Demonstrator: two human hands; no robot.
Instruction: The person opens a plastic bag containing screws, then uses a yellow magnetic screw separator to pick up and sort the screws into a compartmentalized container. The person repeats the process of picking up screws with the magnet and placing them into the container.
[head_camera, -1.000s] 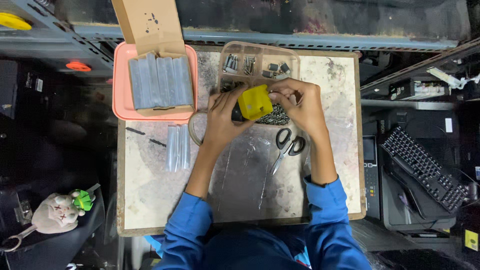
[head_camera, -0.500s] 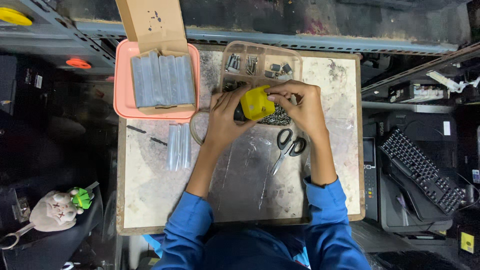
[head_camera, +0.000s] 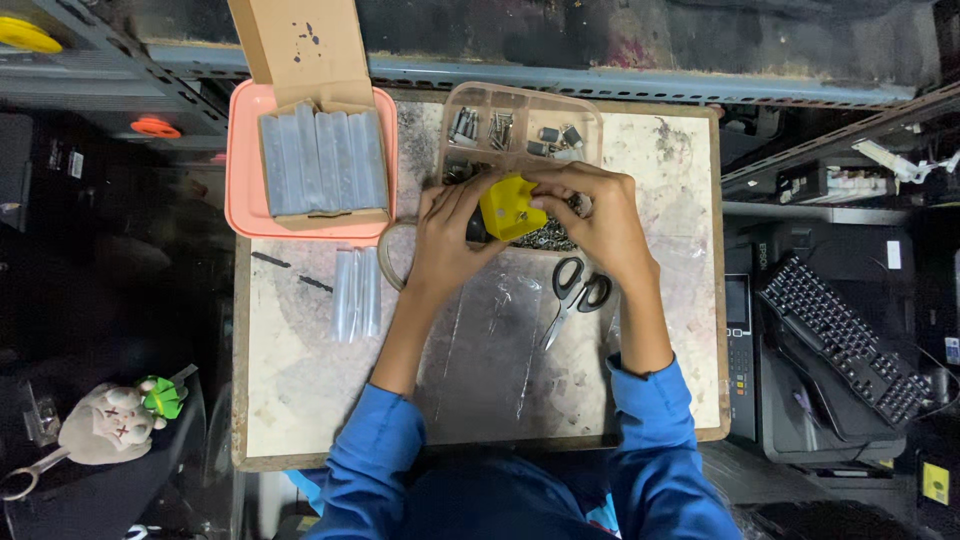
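Head view is showing both hands, left hand (head_camera: 447, 240) and right hand (head_camera: 598, 222), closing from either side on a yellow part (head_camera: 510, 206), holding it just above the compartment tray (head_camera: 470, 100) on the table (head_camera: 300, 400).

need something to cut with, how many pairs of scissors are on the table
1. The black-handled scissors lie on the table, just below the right hand and beside the clear plastic sheet. Another pair could be hidden under the hands or the cardboard box.

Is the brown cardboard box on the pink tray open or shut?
Open: the brown cardboard box has its flap raised, showing clear plastic packets inside.
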